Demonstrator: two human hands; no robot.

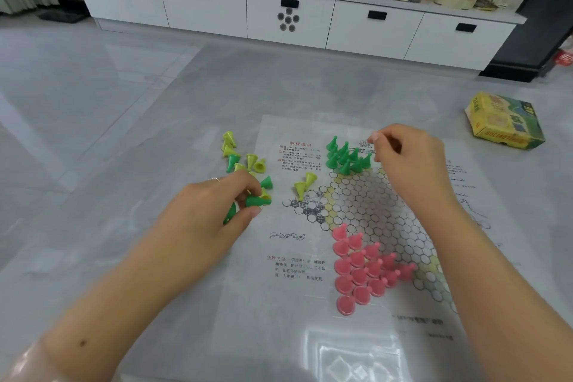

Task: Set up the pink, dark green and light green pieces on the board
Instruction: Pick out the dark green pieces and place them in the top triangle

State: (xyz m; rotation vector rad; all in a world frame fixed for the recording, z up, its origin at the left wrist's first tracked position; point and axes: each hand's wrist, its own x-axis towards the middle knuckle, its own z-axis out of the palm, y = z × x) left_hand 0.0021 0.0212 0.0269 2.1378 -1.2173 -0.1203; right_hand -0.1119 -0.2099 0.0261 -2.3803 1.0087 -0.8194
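Pink pieces (361, 270) are sitting set in the board's (387, 214) near corner while both hands are working farther up.

The left hand (210, 214) is gripping several dark green pieces (259, 201) off the board's left edge, beside the loose pile (242, 158) of mixed greens; the right hand (406, 158) is hovering with fingers curled just beside the standing dark greens (347, 156), and whether it is pinching one I cannot tell. Its wrist is likely risking toppling that tight cluster. Two light greens (305, 184) are standing near their corner.

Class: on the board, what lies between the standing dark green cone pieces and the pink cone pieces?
In the head view, only unoccupied printed circles separate the dark green cone pieces from the pink cone pieces.
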